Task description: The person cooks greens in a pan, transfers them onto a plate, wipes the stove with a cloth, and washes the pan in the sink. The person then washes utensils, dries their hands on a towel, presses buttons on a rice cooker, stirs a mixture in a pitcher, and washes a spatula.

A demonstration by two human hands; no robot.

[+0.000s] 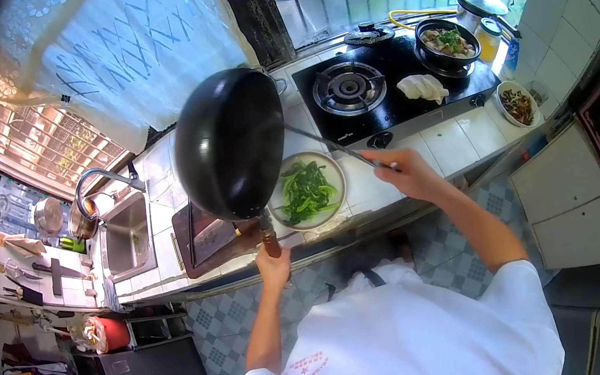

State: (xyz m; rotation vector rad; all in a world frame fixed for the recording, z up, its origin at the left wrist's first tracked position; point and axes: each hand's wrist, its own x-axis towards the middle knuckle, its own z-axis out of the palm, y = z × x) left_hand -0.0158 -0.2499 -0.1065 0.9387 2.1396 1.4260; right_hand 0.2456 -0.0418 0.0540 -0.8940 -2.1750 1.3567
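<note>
My left hand [274,268] grips the wooden handle of a black wok [219,149], which is raised and tilted on its side over the counter. A round plate [337,174] sits just right of the wok, with cooked green vegetables [306,190] on it. My right hand [409,172] is closed around the dark handle of a long metal spatula [332,143]. Its shaft slants up and left to the wok, where the wok's edge hides the far end.
Right of the wok lies a black gas stove [382,111]; a pot of food [447,42] stands on its right burner and a folded white cloth [422,89] in front. A bowl of food [517,106] is at the right. Leftward are a brown tray [204,253] and a sink [127,238].
</note>
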